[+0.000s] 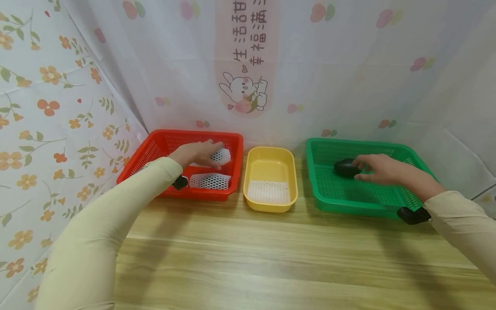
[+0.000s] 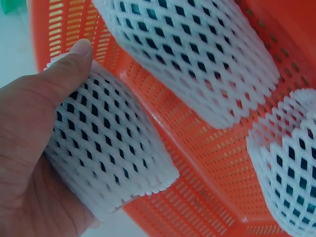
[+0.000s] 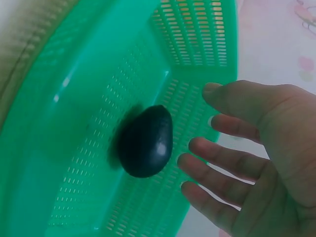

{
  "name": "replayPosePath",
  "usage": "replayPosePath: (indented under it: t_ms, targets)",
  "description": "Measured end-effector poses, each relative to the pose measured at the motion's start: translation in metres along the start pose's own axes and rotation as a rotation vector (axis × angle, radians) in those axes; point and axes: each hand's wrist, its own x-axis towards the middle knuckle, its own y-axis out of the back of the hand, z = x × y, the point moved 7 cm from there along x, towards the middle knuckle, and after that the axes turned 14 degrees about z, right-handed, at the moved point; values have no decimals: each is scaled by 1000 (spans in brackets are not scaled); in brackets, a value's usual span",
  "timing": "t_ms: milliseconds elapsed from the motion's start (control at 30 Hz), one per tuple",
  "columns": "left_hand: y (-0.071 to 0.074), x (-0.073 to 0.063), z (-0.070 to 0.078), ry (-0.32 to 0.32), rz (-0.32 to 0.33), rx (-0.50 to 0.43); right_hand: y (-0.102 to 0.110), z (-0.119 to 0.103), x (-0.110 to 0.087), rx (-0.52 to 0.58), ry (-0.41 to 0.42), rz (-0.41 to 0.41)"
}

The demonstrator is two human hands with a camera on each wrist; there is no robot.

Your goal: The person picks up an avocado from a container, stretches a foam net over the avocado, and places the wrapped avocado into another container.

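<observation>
My left hand (image 1: pixel 198 153) is over the red basket (image 1: pixel 209 194), gripping a white foam net sleeve (image 2: pixel 106 133) with the thumb across its near end. Dark shows through the mesh. Two more net sleeves lie in that basket: a long one (image 2: pixel 192 59) beside the held one, and another (image 2: pixel 291 173) at the view's right edge. Over the green basket (image 1: pixel 315 183) is my right hand (image 1: pixel 383 169), its fingers spread and loosely bent. Close to its fingertips in the right wrist view, a smooth, dark avocado-shaped fruit (image 3: pixel 147 143) rests on the basket's floor.
Between the baskets stands a yellow tray (image 1: pixel 270 162) with a flat white foam net (image 1: pixel 268 192) in its front half. All three containers sit toward the back of a wooden table (image 1: pixel 263 262). Patterned curtains (image 1: pixel 174 64) hang close behind and at the left.
</observation>
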Motion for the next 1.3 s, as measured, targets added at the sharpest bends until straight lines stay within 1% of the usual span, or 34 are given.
replayPosePath:
  t_ms: [133, 367, 433, 567, 700, 800, 933, 1133, 1300]
  targets:
    - [-8, 3, 2, 35, -43, 0, -2, 6, 4, 1, -25, -29]
    - [-15, 3, 4, 28, -88, 20, -4, 6, 6, 24, -40, -56]
    - [-16, 3, 3, 38, -95, 25, -4, 5, 6, 27, -40, -64]
    - [-15, 4, 3, 41, -85, 32, -3, 4, 7, 23, -43, -69]
    - [-18, 6, 4, 40, -103, 23, -4, 3, 8, 35, -44, -84]
    - [-22, 7, 7, 28, -110, 26, -6, 2, 8, 43, -47, -117]
    - [-24, 8, 9, 16, -100, 52, -8, 3, 8, 52, -66, -164]
    - [-24, 10, 8, 60, -96, 52, -8, 8, 11, 63, -96, -206]
    - [-23, 13, 7, 70, -83, 42, -5, 11, 17, 44, -79, -226]
